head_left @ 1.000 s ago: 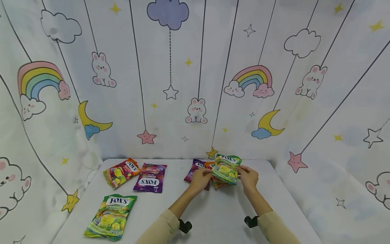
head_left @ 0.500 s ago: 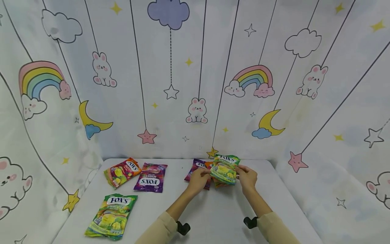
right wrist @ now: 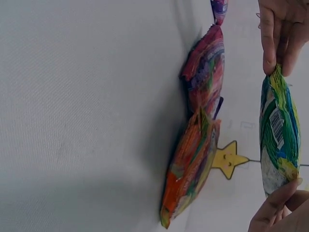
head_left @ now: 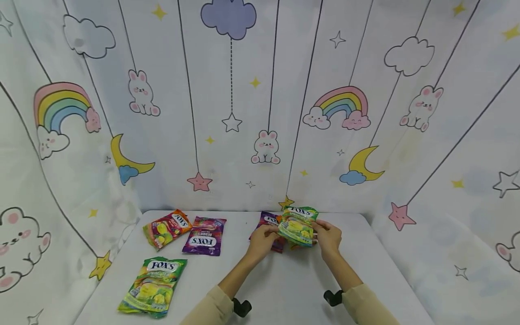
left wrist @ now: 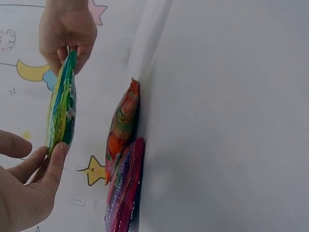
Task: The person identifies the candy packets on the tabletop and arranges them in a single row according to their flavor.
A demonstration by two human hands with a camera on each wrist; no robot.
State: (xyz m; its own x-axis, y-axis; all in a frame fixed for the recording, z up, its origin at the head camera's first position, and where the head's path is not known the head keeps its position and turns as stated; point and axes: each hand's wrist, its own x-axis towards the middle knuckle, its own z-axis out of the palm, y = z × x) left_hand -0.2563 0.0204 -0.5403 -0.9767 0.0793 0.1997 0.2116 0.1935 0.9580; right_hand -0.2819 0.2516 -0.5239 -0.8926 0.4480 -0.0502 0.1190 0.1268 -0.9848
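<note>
A green and yellow Fox's candy bag (head_left: 298, 226) is stretched between both hands, raised off the table. My left hand (head_left: 262, 240) pinches one side edge of it between thumb and fingers; my right hand (head_left: 328, 236) pinches the opposite edge. Behind it lies a purple Fox's candy bag (head_left: 266, 220), partly covered by the left hand and the green bag. An orange candy bag (left wrist: 123, 125) rests against that purple one in the left wrist view; from the head it is almost wholly hidden. The right wrist view shows a barcode on the held bag's back.
On the table's left side lie a red and orange Fox's bag (head_left: 167, 229), a purple berries bag (head_left: 204, 236) and, nearer the front, another green bag (head_left: 154, 287). A white printed cloth (head_left: 227, 158) rises directly behind the white table (head_left: 284, 289).
Both hands have shifted slightly left with the green bag, which now covers more of the orange bag behind it. The bags on the table's left stay put; the head view has turned a little.
</note>
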